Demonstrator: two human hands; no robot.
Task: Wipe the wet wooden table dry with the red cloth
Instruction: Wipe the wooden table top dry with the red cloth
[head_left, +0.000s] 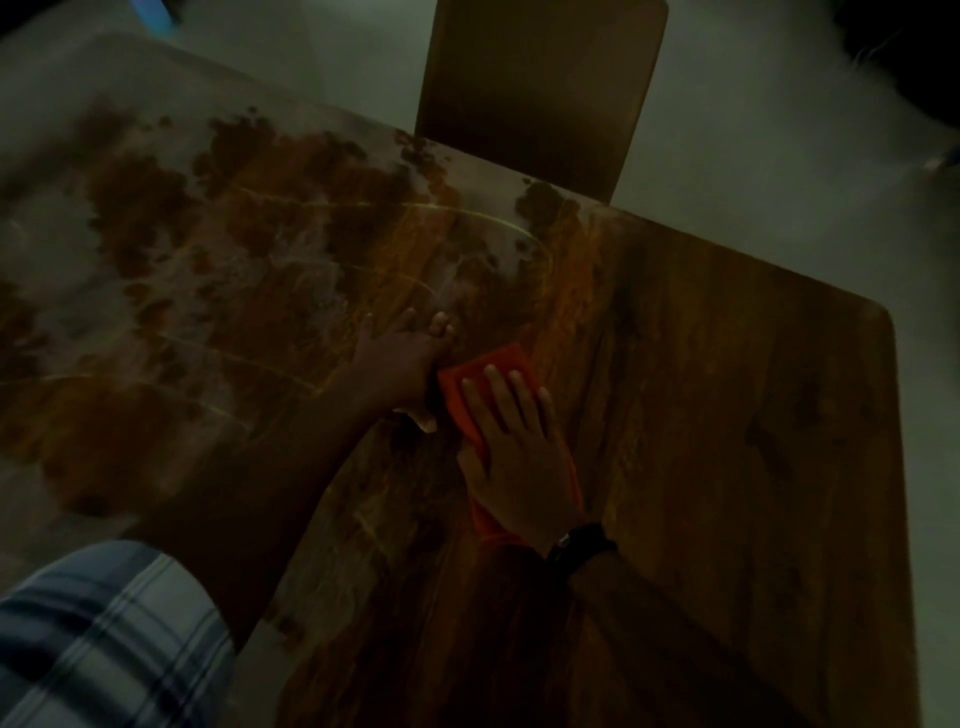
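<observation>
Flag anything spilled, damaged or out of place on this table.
The left half of the table shows a patchy pale wet film with dark blotches; the right side looks plain wood. A small pale scrap peeks from under the left hand, beside the red cloth; unidentifiable.

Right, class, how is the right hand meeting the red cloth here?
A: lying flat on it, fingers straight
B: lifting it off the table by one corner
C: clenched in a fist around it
A: the right hand lies flat, fingers straight, on the red cloth, which rests on the wooden table.
</observation>
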